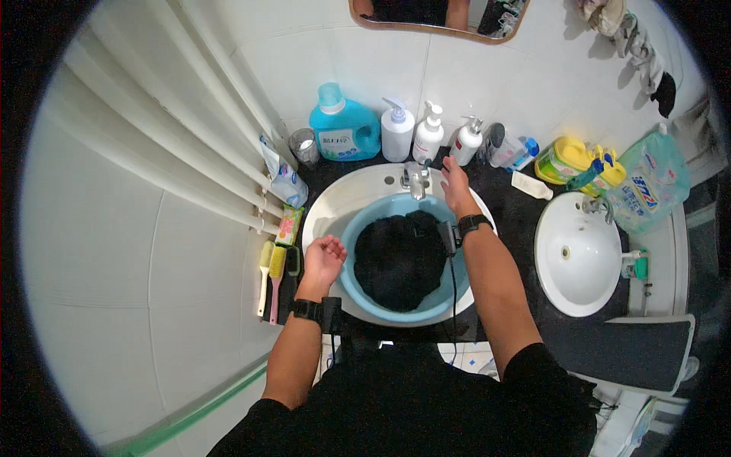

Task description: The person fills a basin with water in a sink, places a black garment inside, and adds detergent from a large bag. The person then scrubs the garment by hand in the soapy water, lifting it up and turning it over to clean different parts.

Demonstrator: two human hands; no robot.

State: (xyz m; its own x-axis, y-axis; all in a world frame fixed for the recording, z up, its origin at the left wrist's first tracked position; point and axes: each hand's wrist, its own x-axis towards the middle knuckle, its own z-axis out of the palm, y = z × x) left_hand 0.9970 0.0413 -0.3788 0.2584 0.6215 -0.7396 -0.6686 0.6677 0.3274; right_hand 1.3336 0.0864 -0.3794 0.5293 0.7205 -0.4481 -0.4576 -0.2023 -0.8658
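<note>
A light blue plastic basin (pixel 348 280) sits inside the large white sink (pixel 324 206). Dark cloth (pixel 400 263), apparently wet, fills most of the basin. My left hand (pixel 325 261) hovers by the basin's left rim, palm turned up, fingers loosely bent and holding nothing. My right hand (pixel 456 186) is stretched out past the basin's far right rim, fingers extended beside the metal faucet (pixel 416 180); whether it touches the faucet's lever I cannot tell. Each wrist wears a black strap with a small device, and a cable from the right one hangs across the basin's right side.
Behind the sink stand a blue detergent jug (pixel 343 129) and several pump bottles (pixel 429 133). Two brushes (pixel 270 282) lie at left near a white curtain (pixel 205 122). To the right are a smaller white sink (pixel 579 270), yellow containers (pixel 567 160) and a green refill bag (pixel 651 183).
</note>
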